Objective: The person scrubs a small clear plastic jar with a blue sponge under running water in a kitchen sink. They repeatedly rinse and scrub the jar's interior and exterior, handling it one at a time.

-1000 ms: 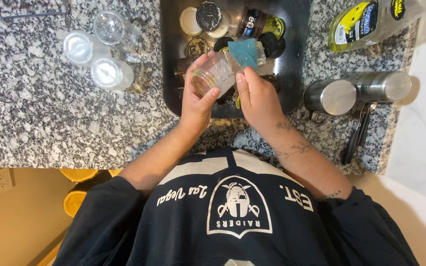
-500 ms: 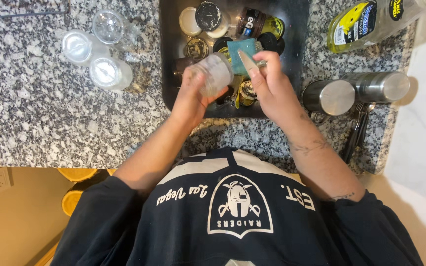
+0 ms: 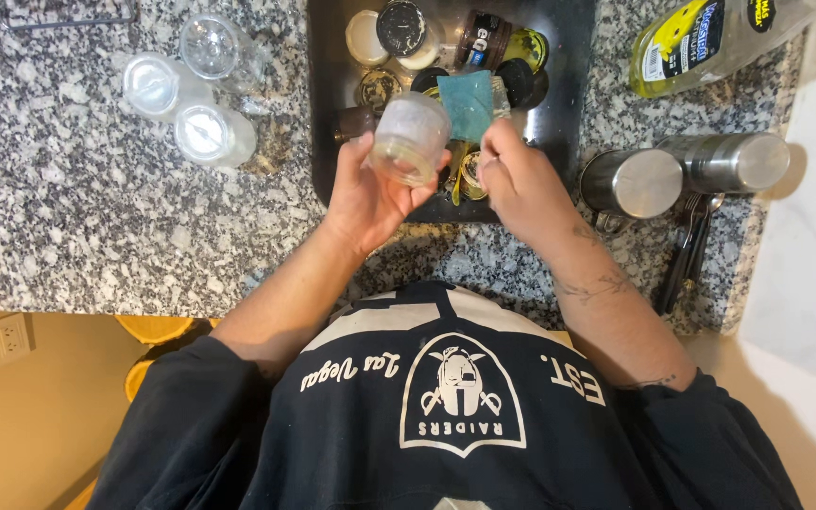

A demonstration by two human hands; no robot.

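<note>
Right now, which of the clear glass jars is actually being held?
The clear jar over the sink, gripped in the left hand. The other three jars stand untouched on the granite counter.

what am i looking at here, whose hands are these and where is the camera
There is no machine here: a person works with two bare hands, and the single picture comes from a camera worn on that person's head, looking down. The left hand has a grip on a small clear glass jar, tilted over a dark sink basin. The right hand is beside it, by a teal sponge; whether it holds the sponge is unclear. The basin holds more jars and lids. On the speckled granite counter stand three clear upturned jars to the left, two steel cups and a yellow soap bottle to the right.
</note>
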